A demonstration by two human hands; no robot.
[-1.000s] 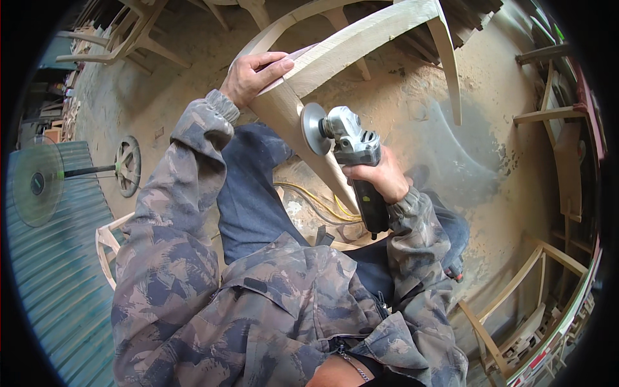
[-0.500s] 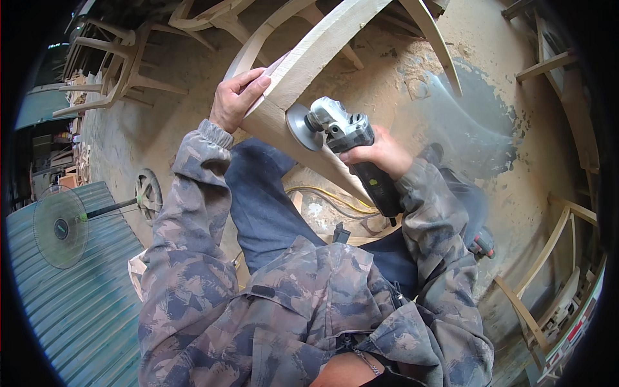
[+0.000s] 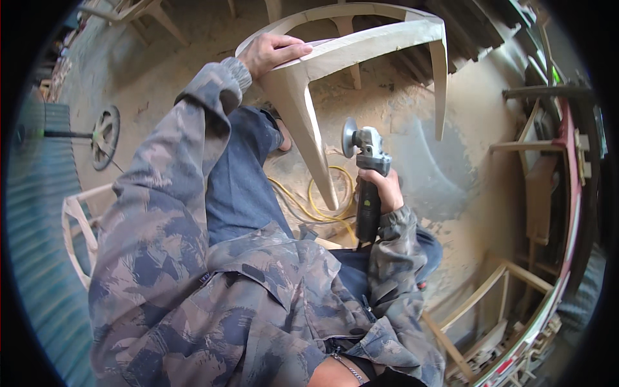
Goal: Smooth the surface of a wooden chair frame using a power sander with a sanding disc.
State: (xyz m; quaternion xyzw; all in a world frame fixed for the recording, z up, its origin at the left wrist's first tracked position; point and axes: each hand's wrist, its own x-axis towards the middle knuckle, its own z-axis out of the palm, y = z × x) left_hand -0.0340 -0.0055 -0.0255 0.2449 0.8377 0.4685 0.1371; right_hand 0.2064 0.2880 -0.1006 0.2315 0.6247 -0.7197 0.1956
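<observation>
This is a woodworking workshop: pale dust coats much of the floor (image 3: 471, 109), 1 angle grinder (image 3: 369, 211) with a round disc shows beside an unpainted furniture frame (image 3: 374, 44) with tapering legs, bare wooden frames (image 3: 448, 345) stand lower right, and dark planks (image 3: 474, 42) lie stacked beyond.

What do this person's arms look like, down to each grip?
The left sleeve and right sleeve are loose and camouflage-patterned in brown and dark bluish grey, with gathered cuffs. The left grip and right grip wear no gloves.
</observation>
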